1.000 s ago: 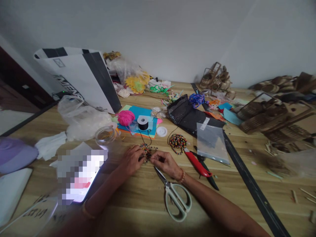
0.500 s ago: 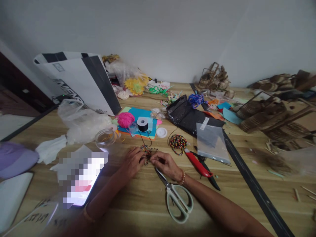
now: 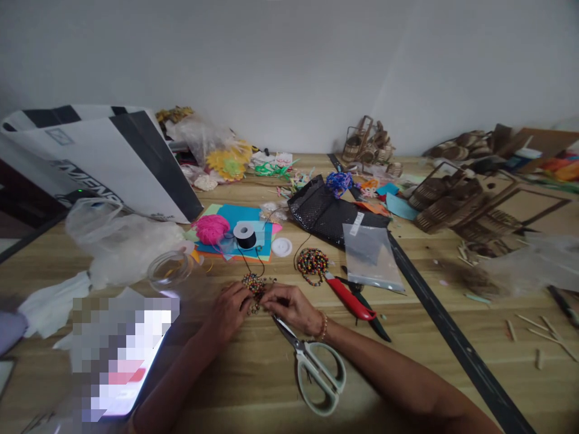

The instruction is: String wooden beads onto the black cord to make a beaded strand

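A small pile of multicoloured beads (image 3: 254,282) lies on the wooden table, between my two hands. My left hand (image 3: 230,308) rests at the pile's left side, fingers curled in against the beads; what they grip is too small to name. From the right, my right hand (image 3: 293,306) pinches at the pile's edge, its fingertips closed on something too small to make out. Black cord runs from a spool (image 3: 245,237) down toward the beads. Just below my right hand lie white-handled scissors (image 3: 320,375), blades pointing at the pile. A coil of strung beads (image 3: 313,265) sits beyond that hand.
A red-handled knife (image 3: 350,296) and a clear zip bag (image 3: 374,259) lie to the right, by a black padded envelope (image 3: 323,211). Pink yarn (image 3: 211,229) rests on coloured paper. At left are a lit phone (image 3: 151,355) and plastic bag (image 3: 126,235); small baskets (image 3: 446,193) stand right.
The whole view has swung to the right, so things appear farther left and slightly lower. Both hands stay at the bead pile with nearly the same pose.
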Demonstrator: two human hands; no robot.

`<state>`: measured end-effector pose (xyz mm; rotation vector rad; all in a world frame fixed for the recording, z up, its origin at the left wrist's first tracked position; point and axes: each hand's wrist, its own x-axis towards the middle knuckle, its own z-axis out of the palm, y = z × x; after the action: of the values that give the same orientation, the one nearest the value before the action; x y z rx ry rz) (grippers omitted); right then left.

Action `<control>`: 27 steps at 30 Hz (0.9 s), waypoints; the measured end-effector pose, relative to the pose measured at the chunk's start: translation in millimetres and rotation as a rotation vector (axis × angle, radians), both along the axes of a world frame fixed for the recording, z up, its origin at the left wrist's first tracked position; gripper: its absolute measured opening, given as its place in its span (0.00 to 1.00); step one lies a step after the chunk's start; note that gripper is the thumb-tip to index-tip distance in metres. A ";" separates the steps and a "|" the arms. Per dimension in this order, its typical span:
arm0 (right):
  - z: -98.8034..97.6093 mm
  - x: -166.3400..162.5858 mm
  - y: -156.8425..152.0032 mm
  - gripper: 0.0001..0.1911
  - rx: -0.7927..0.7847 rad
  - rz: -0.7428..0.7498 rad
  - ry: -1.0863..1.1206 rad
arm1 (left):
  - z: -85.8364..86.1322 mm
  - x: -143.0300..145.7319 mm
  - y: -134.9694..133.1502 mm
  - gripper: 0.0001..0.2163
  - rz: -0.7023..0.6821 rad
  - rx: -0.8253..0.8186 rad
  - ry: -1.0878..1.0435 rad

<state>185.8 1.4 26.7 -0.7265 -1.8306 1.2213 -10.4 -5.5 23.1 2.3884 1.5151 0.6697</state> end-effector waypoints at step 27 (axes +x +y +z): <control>-9.7 -0.4 1.2 0.17 -0.378 -0.062 0.136 | 24.6 18.2 -0.8 0.13 0.415 -0.728 -1.340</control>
<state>185.4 2.6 17.0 -0.8746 -1.4716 1.5570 7.8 -6.4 47.7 0.6936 1.1980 1.1622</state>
